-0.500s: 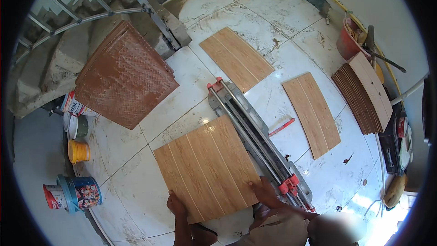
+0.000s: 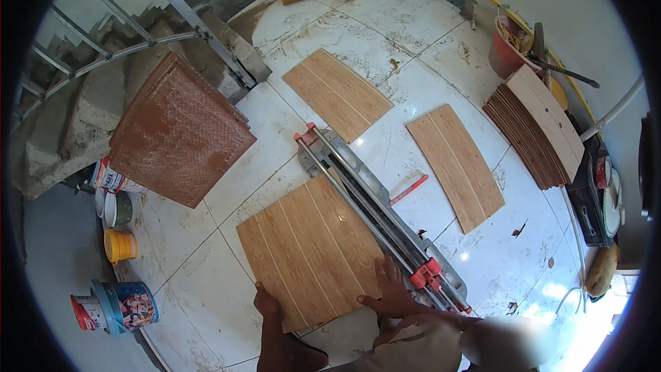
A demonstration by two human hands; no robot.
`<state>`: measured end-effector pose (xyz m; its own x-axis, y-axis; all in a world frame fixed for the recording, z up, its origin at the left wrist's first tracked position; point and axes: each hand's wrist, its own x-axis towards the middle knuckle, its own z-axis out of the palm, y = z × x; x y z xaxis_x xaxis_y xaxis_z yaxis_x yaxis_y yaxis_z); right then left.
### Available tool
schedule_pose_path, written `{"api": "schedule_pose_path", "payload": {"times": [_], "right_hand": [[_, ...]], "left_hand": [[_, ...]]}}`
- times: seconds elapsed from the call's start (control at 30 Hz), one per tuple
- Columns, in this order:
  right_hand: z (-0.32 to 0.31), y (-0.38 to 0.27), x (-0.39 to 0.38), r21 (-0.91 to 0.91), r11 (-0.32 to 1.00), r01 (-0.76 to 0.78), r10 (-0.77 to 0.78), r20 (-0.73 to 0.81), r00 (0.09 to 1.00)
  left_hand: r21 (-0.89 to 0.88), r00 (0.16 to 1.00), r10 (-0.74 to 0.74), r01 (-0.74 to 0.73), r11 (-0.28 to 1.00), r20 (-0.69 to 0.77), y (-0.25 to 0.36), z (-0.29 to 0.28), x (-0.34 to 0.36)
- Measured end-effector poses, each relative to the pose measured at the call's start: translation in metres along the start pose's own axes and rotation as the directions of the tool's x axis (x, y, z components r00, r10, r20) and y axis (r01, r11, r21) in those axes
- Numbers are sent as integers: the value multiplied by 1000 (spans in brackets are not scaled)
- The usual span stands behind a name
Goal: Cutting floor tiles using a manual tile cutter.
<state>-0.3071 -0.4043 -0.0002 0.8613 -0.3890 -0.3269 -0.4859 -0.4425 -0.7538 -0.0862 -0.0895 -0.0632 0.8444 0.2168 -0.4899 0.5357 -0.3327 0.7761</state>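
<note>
A square wood-look floor tile [image 2: 306,248] with pale lengthwise lines lies before me, its far right corner reaching under the rails of a manual tile cutter [image 2: 372,200]. My left hand [image 2: 267,301] grips the tile's near left edge, fingers closed around it. At the near right corner rests my right hand [image 2: 391,295], its thumb and fingers spread against the tile beside the cutter. The cutter has a grey base, two metal rails and a red sliding carriage [image 2: 425,274].
Two cut tile pieces [image 2: 337,94] [image 2: 456,165] and a red-handled tool [image 2: 409,189] lie beyond the cutter. Brown tiles [image 2: 182,127] stack by the stairs at left, above buckets [image 2: 121,244]. More stacked tiles [image 2: 540,124] and a red bucket [image 2: 511,48] stand at right.
The tile has shifted toward the cutter, its far corner now under the rails. My right hand has gone from gripping the edge to spread fingers at the corner. The view has shifted slightly.
</note>
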Motion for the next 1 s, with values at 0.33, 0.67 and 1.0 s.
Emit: {"api": "schedule_pose_path", "payload": {"times": [0.33, 0.67, 1.0], "right_hand": [[-54, -28, -8, 270, 957, 109, -142, 107, 984], [-131, 17, 38, 324, 944, -60, 210, -451, 868], [-107, 98, 76, 242, 954, -176, 238, -255, 937]], "left_hand": [[-77, 997, -81, 80, 994, -8, 10, 31, -7], [-73, 995, 3, -10, 997, -101, -20, 50, -13], [82, 955, 84, -63, 995, -286, -11, 80, -50]]}}
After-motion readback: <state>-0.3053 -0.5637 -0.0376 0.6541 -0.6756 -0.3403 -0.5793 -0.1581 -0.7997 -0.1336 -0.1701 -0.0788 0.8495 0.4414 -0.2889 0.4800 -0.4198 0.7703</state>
